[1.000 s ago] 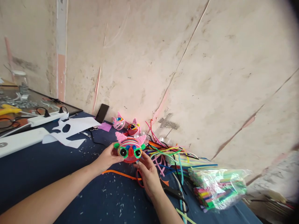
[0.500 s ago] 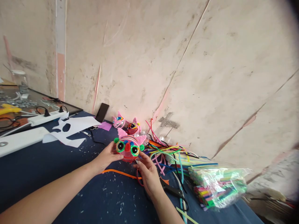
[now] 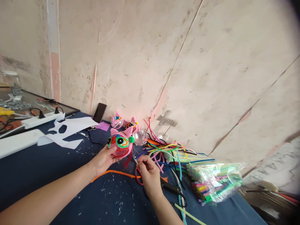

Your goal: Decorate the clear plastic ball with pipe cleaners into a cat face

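Note:
My left hand (image 3: 105,160) is closed around a pink and red animal head (image 3: 120,152), which has pointed pink ears and black eyes ringed in green. A red tuft hangs at the head's lower right. Apart from it on the right, my right hand (image 3: 148,170) pinches a thin, silvery-tipped thing (image 3: 135,159) too small to name. Just below those fingers shows a red loop (image 3: 138,176); whether it belongs to the pinched thing I cannot tell. An orange pipe cleaner (image 3: 114,172) lies on the dark blue cloth (image 3: 93,203) between my forearms.
Two similar heads (image 3: 116,121) stand by the wall, near a clear plastic dome (image 3: 140,137). Many pipe cleaners (image 3: 168,150) lie heaped to the right, beside a clear bag (image 3: 217,184) of more. Leftward are cut white paper (image 3: 70,131), a phone (image 3: 99,112) and a power strip (image 3: 43,120).
The animal head has turned and shifted left in my left hand. My right hand has come away from it, leaving a gap. The view has swung slightly right.

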Available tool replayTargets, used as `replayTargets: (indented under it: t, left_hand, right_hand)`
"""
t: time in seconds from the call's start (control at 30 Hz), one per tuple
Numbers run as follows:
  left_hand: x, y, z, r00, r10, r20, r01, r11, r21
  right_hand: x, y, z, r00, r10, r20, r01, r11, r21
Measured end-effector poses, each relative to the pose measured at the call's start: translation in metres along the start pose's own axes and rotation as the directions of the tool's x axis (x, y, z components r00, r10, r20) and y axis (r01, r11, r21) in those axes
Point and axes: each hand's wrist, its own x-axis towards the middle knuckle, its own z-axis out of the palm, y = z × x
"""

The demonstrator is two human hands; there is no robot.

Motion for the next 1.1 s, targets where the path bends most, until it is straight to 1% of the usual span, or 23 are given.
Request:
replayTargets:
  t: [0.07,0.13,0.2,0.27,0.43,0.53,0.7,0.8,0.87,0.97,1.0,1.1]
  left_hand:
    - [-0.002,-0.001,0.003,1.0,-0.002,-0.024,0.002,1.0,0.015]
    - [-0.005,-0.003,0.008,0.999,0.002,-0.035,-0.001,0.999,0.032]
    - [-0.01,-0.006,0.014,0.999,0.005,-0.047,-0.003,0.999,0.044]
    - [-0.014,-0.01,0.019,0.998,0.012,-0.063,-0.009,0.999,0.053]
    - [-0.021,-0.016,0.028,0.992,0.051,-0.116,-0.043,0.996,0.072]
    - [-0.023,-0.018,0.03,0.982,0.097,-0.159,-0.074,0.986,0.146]
    - [-0.025,-0.022,0.033,0.946,0.249,-0.209,-0.177,0.934,0.312]
    - [-0.027,-0.023,0.035,0.943,0.259,-0.21,-0.178,0.923,0.34]
    - [-0.028,-0.023,0.035,0.949,0.242,-0.204,-0.171,0.934,0.315]
    - [-0.028,-0.021,0.035,0.954,0.217,-0.207,-0.159,0.951,0.266]
    - [-0.027,-0.02,0.035,0.956,0.205,-0.21,-0.151,0.957,0.247]
    - [-0.024,-0.016,0.034,0.966,0.156,-0.207,-0.122,0.979,0.165]
  right_hand:
    - [-0.002,-0.002,0.003,0.997,-0.077,0.011,0.078,0.988,-0.135]
    - [-0.004,-0.005,0.006,0.986,-0.165,0.037,0.169,0.958,-0.231]
    - [-0.005,-0.008,0.008,0.971,-0.233,0.06,0.24,0.927,-0.288]
    - [-0.004,-0.009,0.009,0.959,-0.277,0.065,0.283,0.902,-0.327]
    - [-0.003,-0.006,0.007,0.945,-0.32,0.07,0.322,0.868,-0.377]
    - [-0.003,-0.003,0.007,0.939,-0.331,0.09,0.336,0.839,-0.428]
    - [-0.002,-0.002,0.008,0.917,-0.376,0.135,0.379,0.711,-0.592]
    - [-0.002,-0.001,0.009,0.917,-0.383,0.106,0.353,0.662,-0.661]
    - [-0.003,-0.002,0.01,0.919,-0.383,0.097,0.344,0.657,-0.67]
    - [-0.006,-0.006,0.012,0.9,-0.417,0.125,0.396,0.664,-0.634]
    - [-0.008,-0.008,0.013,0.891,-0.429,0.148,0.424,0.67,-0.609]
    - [-0.012,-0.014,0.016,0.855,-0.444,0.268,0.517,0.691,-0.505]
